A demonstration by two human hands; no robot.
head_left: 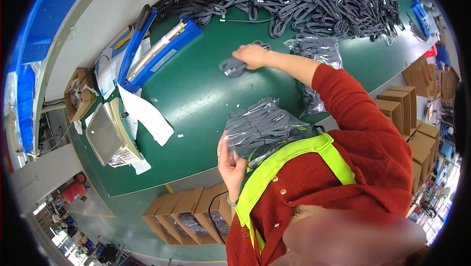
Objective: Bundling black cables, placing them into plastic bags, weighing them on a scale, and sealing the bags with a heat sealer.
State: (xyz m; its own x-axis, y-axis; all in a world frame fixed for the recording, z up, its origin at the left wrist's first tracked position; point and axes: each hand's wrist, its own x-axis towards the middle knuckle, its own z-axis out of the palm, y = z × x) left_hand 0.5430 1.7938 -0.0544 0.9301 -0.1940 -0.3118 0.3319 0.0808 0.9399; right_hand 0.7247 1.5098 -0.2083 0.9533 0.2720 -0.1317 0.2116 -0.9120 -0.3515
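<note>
My right hand [252, 56] reaches out over the green table [196, 94], its fingers closed round a coiled grey cable [232, 67] with a light-coloured connector. Close to my body, my left hand [232, 166] pinches the side of a clear plastic bag [235, 140]. Bundled grey cables [267, 121] fill that bag, which lies at the table's near edge. To the right of it, more filled clear bags [316, 52] lie in a row, partly behind my right arm.
A large heap of grey cables [314, 1] covers the far side. At the left stand a blue bag sealer [159, 52], a weighing scale [110, 133], a white paper strip [147, 116] and a small cardboard box [81, 94]. Cardboard cartons [184, 214] stand below the near edge, others [397, 104] at the right.
</note>
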